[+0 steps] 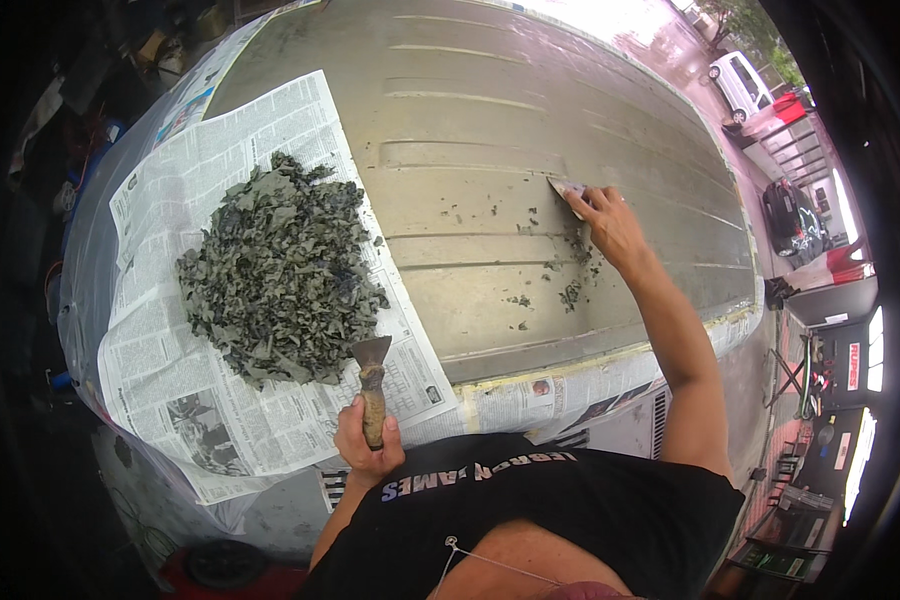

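— Black T-shirt [570, 510] and thin necklace [505, 567] come nearest; what have the hands got?

— Left hand [368, 442] is wrapped round the handle of an upright scraper [373, 385]; right hand [615, 228] grips a second scraper [561, 188], blade at the ribbed panel [460, 190]; whether it touches, I cannot tell

— And around them?

— Loose flakes [570, 294] lie scattered on the panel near the right hand; leftward, a broad grey heap [280, 270] sits on newspaper [140, 400]; far right, a white vehicle [740, 88] and black car [795, 217]
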A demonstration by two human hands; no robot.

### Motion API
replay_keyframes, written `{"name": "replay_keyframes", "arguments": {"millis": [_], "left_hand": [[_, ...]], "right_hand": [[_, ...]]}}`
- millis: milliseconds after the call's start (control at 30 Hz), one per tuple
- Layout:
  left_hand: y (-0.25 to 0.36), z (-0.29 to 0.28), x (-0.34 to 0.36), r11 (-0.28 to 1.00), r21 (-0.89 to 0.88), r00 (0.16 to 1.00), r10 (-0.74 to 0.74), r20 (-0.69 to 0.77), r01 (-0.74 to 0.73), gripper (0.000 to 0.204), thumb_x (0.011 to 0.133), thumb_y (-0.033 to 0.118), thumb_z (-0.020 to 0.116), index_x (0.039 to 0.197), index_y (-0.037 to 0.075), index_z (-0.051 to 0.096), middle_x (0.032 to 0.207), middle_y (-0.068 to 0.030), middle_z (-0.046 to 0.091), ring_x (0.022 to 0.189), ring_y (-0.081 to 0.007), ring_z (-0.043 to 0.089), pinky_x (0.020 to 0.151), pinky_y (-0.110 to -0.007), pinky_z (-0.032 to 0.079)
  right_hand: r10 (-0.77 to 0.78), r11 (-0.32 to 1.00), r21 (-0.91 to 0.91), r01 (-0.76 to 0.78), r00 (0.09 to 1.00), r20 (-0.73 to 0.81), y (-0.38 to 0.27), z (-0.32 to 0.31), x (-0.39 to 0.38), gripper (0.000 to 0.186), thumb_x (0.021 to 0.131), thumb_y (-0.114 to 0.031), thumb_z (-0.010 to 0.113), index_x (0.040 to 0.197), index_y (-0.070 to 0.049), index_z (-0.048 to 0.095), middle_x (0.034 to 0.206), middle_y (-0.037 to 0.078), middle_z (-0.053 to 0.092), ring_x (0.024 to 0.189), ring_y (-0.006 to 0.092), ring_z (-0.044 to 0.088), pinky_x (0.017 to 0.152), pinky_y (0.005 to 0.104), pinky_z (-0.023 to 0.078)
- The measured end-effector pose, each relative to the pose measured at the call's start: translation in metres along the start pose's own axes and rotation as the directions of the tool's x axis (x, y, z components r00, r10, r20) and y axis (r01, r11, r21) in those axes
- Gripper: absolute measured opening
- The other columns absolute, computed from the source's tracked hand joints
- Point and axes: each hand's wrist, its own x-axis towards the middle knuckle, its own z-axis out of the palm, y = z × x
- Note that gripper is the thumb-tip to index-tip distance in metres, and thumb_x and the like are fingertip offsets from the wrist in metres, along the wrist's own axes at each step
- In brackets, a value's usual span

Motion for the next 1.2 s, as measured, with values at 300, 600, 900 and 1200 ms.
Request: {"name": "replay_keyframes", "arguments": {"millis": [300,600,900,1200], "left_hand": [[0.001,-0.002,0.0,1.0,0.028,1.0,0.003,-0.003,-0.003,0.055,0.086,0.008,0.067,0.132,-0.013,0.046,0.097,-0.0279,0.061,0.077,-0.0388,0.061,0.068,-0.045,0.051],[0.003,0.001,0.004,1.0,0.005,1.0,0.003,-0.014,-0.003,0.055,0.084,0.008,0.068,0.132,-0.009,0.048,0.093,-0.0255,0.061,0.07,-0.0386,0.059,0.06,-0.046,0.048],[0.005,0.001,0.011,0.999,-0.027,0.999,0.016,-0.045,-0.017,0.054,0.084,0.007,0.068,0.132,-0.008,0.048,0.094,-0.0245,0.062,0.07,-0.0374,0.06,0.061,-0.045,0.049],[0.005,0.0,0.009,0.999,-0.033,0.999,0.029,-0.027,-0.03,0.054,0.083,0.007,0.069,0.131,-0.009,0.049,0.088,-0.0251,0.061,0.068,-0.0382,0.059,0.059,-0.045,0.049]], "right_hand": [[0.049,0.995,0.089,-0.035,0.985,-0.167,0.009,0.019,0.013,0.064,0.076,0.012,0.058,0.132,-0.018,0.064,0.116,0.01,0.065,0.101,0.0323,0.058,0.088,0.0419,0.053],[0.139,0.987,0.101,-0.125,0.98,-0.143,-0.019,-0.025,-0.011,0.05,0.078,0.006,0.062,0.121,-0.016,0.069,0.107,0.008,0.068,0.098,0.0289,0.061,0.085,0.041,0.053],[0.064,0.96,0.277,-0.033,0.992,-0.104,0.0,-0.012,0.043,0.04,0.086,0.007,0.056,0.116,-0.013,0.073,0.113,0.005,0.07,0.104,0.0294,0.061,0.094,0.0405,0.051],[0.074,0.971,0.219,-0.097,0.991,0.111,0.017,-0.056,0.026,0.04,0.088,0.006,0.052,0.119,-0.012,0.07,0.114,0.007,0.069,0.104,0.0327,0.06,0.095,0.0438,0.051]]}}
